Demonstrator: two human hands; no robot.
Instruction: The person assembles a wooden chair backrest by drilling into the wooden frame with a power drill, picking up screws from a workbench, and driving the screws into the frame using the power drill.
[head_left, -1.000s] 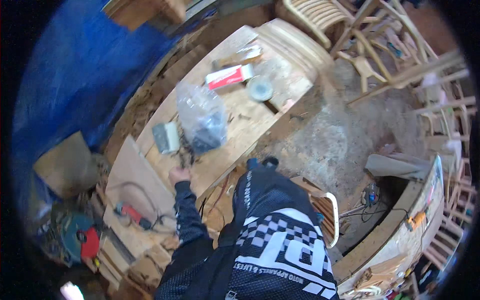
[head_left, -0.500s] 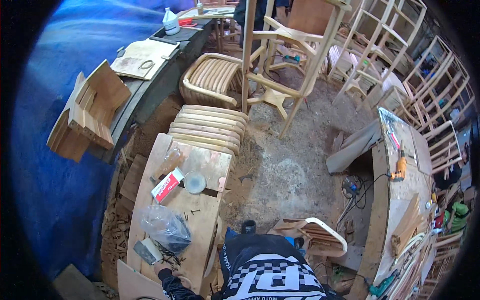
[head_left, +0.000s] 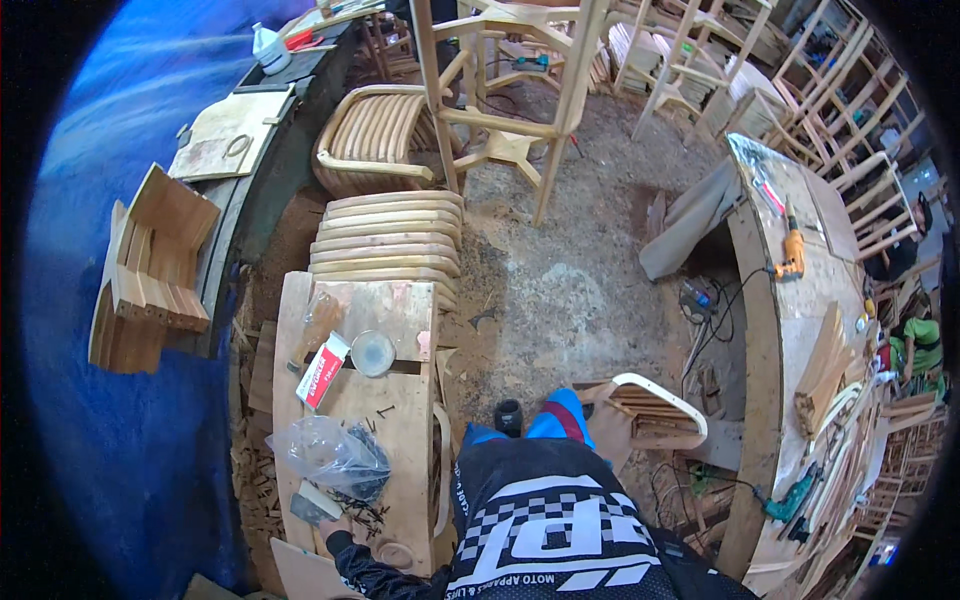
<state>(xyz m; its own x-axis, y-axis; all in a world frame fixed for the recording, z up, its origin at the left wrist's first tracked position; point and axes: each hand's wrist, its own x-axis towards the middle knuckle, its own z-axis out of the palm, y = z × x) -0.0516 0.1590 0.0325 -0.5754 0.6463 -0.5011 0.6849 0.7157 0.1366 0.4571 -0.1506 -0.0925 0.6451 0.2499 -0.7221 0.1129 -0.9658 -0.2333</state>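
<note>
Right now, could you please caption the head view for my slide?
Left hand by dark screws and a plastic bag on a wooden bench.

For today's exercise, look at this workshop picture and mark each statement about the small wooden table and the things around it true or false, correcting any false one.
1. A clear plastic bag holding dark screws lies on the small wooden table. True.
2. A red and white flat box lies beside a round clear lid. True.
3. The person's left hand is lifting the round clear lid. False: it is at the table's near end, by loose dark screws.
4. An orange power drill lies on the small wooden table. False: it lies on the long workbench to the right.
5. The right hand is in view. False.
</note>
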